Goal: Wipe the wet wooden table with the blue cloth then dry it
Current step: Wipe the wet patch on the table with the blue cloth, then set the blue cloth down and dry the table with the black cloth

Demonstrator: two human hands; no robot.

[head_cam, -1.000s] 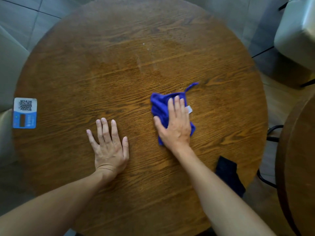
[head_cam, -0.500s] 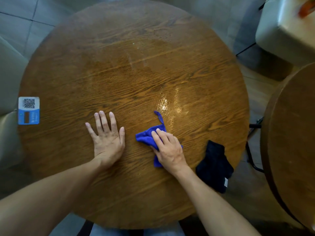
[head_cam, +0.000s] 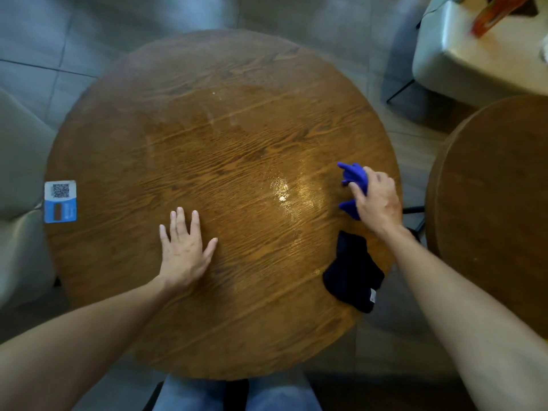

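The round wooden table (head_cam: 207,143) fills the view, with a glossy wet patch (head_cam: 293,194) right of centre. My right hand (head_cam: 378,200) presses the bunched blue cloth (head_cam: 354,176) onto the table near its right edge; the hand covers most of the cloth. My left hand (head_cam: 185,250) lies flat on the wood at lower left of centre, fingers spread, holding nothing. A dark navy cloth (head_cam: 353,271) lies crumpled at the table's lower right edge, just below my right wrist.
A QR-code sticker (head_cam: 60,201) sits on the table's left rim. A second wooden table (head_cam: 498,209) stands close on the right. Pale upholstered chairs are at the left (head_cam: 17,173) and top right (head_cam: 462,54). The floor is grey tile.
My right hand swept the blue cloth from the table's middle toward me, then out to the right edge. The left hand stayed flat in place. The camera view pulled back.
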